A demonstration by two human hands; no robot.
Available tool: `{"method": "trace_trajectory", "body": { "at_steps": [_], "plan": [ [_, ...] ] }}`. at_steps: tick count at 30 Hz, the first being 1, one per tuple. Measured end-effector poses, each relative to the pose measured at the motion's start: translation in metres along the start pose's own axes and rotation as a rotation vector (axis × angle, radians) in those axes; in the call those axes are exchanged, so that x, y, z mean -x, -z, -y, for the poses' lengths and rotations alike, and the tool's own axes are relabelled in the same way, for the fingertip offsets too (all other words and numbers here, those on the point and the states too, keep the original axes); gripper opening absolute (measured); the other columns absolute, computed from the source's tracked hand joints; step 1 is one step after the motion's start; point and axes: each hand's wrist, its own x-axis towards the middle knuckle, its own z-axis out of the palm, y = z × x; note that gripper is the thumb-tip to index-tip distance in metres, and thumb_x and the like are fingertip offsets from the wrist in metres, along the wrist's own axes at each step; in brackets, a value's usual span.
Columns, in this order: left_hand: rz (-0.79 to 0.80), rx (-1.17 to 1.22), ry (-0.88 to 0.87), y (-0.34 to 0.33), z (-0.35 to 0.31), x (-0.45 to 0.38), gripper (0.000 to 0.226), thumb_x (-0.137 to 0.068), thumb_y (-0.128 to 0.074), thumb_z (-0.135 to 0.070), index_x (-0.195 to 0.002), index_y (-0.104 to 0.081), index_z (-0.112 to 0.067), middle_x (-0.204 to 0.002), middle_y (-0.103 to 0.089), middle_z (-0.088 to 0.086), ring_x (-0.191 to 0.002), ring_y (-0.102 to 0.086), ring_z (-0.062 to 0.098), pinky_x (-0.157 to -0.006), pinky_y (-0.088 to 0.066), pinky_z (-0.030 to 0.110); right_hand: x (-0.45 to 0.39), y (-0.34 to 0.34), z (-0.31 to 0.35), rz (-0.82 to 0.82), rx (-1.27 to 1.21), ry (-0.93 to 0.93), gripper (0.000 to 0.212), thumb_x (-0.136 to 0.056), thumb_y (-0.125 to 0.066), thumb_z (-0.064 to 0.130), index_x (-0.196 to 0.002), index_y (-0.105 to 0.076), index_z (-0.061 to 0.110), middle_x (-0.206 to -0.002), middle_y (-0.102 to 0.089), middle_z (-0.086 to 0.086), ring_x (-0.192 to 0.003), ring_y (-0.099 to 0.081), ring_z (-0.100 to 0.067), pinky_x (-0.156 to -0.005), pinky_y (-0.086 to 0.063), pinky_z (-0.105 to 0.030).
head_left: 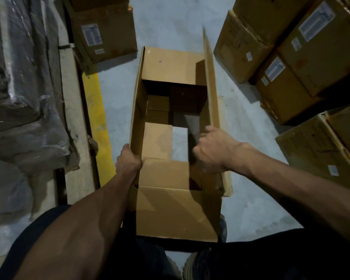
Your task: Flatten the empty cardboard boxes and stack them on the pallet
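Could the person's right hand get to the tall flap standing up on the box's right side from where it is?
Probably yes. The right hand already grips the right wall of the open box, and the upright flap rises from that same wall further along. Nothing stands between them, so sliding forward should do.

Both bare arms reach forward and down. The left hand has its fingers curled tight around an edge. The right hand, just across from it, is curled too, knuckles up, gripping.
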Motion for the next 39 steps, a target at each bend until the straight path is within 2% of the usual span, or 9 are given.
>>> {"method": "trace_trajectory", "body": {
  "at_steps": [3,7,10,13,19,22,30,36,39],
  "plan": [
    [0.015,0.007,-0.001,0.001,-0.001,0.002,0.035,-0.096,-0.053,-0.01,-0.131,-0.049,-0.009,-0.126,-0.059,0.021,-0.115,-0.055,0.044,-0.089,-0.045,0.045,0.021,-0.02,-0.011,0.131,0.013,-0.124,0.024,-0.103,-0.046,0.037,-0.108,-0.063,0.02,-0.108,-0.065,-0.005,-0.104,-0.059,-0.023,-0.098,-0.043,-0.039],
    [0.012,0.015,0.015,0.0,-0.002,0.0,0.038,-0.094,-0.056,-0.014,-0.131,-0.05,-0.009,-0.127,-0.06,0.021,-0.115,-0.056,0.044,-0.093,-0.046,0.048,0.028,-0.073,-0.018,0.121,-0.172,-0.337,0.032,-0.105,-0.04,0.038,-0.122,-0.057,0.017,-0.114,-0.058,-0.008,-0.098,-0.058,-0.023,-0.088,-0.053,-0.037],
    [0.021,-0.002,0.022,-0.001,-0.001,-0.005,0.041,-0.093,-0.058,-0.017,-0.132,-0.05,-0.007,-0.128,-0.059,0.021,-0.116,-0.055,0.045,-0.094,-0.046,0.048,0.015,-0.103,-0.013,0.127,-0.523,-0.58,0.046,-0.104,-0.033,0.051,-0.128,-0.048,0.016,-0.12,-0.053,-0.011,-0.097,-0.057,-0.024,-0.08,-0.052,-0.038],
    [0.02,-0.048,0.048,-0.003,-0.004,-0.015,0.039,-0.096,-0.054,-0.02,-0.132,-0.052,-0.006,-0.128,-0.059,0.021,-0.115,-0.056,0.044,-0.094,-0.046,0.046,-0.006,-0.123,-0.01,0.155,-0.949,-0.771,0.058,-0.102,-0.037,0.058,-0.141,-0.038,0.014,-0.14,-0.047,-0.016,-0.116,-0.058,-0.033,-0.093,-0.052,-0.047],
    [-0.026,-0.06,0.105,-0.003,-0.02,-0.045,0.033,-0.099,-0.053,-0.02,-0.124,-0.057,0.0,-0.123,-0.062,0.024,-0.111,-0.058,0.043,-0.087,-0.047,0.041,-0.051,-0.137,-0.02,0.028,-1.434,-0.963,0.048,-0.104,-0.049,0.042,-0.134,-0.051,0.006,-0.135,-0.057,-0.016,-0.121,-0.057,-0.037,-0.098,-0.05,-0.045],
    [-0.042,-0.067,0.088,-0.004,-0.016,-0.046,0.031,-0.101,-0.051,-0.023,-0.122,-0.059,-0.002,-0.119,-0.063,0.022,-0.107,-0.06,0.042,-0.08,-0.044,0.039,-0.065,-0.139,-0.008,-0.042,-1.485,-1.054,0.037,-0.105,-0.049,0.03,-0.135,-0.051,0.008,-0.131,-0.059,-0.014,-0.115,-0.061,-0.036,-0.095,-0.053,-0.046],
    [0.006,-0.059,0.184,-0.003,0.014,-0.009,0.024,-0.096,-0.055,-0.016,-0.112,-0.061,0.0,-0.112,-0.065,0.023,-0.1,-0.062,0.041,-0.076,-0.048,0.039,-0.042,-0.144,0.037,0.029,-1.512,-1.144,0.024,-0.104,-0.051,0.019,-0.122,-0.058,0.006,-0.105,-0.06,-0.01,-0.096,-0.062,-0.031,-0.09,-0.054,-0.043],
    [0.005,-0.082,0.24,0.003,0.018,0.017,0.028,-0.094,-0.058,-0.02,-0.114,-0.059,0.0,-0.114,-0.064,0.023,-0.103,-0.062,0.041,-0.08,-0.052,0.041,-0.02,-0.138,0.067,0.075,-1.491,-1.164,0.028,-0.103,-0.052,0.016,-0.128,-0.057,0.005,-0.114,-0.062,-0.015,-0.103,-0.062,-0.034,-0.093,-0.054,-0.046],
    [-0.007,-0.07,0.253,0.005,0.016,0.022,0.028,-0.093,-0.058,-0.02,-0.114,-0.06,0.0,-0.113,-0.065,0.022,-0.102,-0.062,0.04,-0.079,-0.051,0.04,-0.017,-0.134,0.066,0.077,-1.493,-1.169,0.024,-0.103,-0.053,0.016,-0.124,-0.057,0.005,-0.107,-0.059,-0.013,-0.098,-0.062,-0.033,-0.09,-0.055,-0.043]
  ]
}}
